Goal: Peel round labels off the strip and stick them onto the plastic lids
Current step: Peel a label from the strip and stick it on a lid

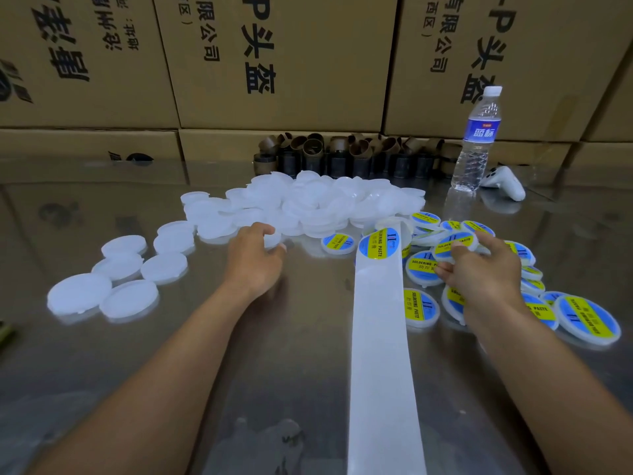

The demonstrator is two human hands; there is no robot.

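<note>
A long white backing strip (380, 337) runs from the near edge up the table, with one blue-and-yellow round label (379, 242) at its far end. A heap of plain white plastic lids (322, 200) lies behind it, and more plain lids (130, 265) are scattered to the left. Labelled lids (582, 317) are piled on the right. My left hand (255, 258) reaches to the near edge of the heap, its fingers curled round a plain lid (274, 238). My right hand (479, 269) holds a labelled lid (454, 243) over the labelled pile.
A water bottle (478, 138) stands at the back right beside a white controller (503, 183). A row of brown cardboard cores (342, 156) lines the back of the shiny metal table (239, 354). Stacked cardboard boxes (281, 63) form a wall behind.
</note>
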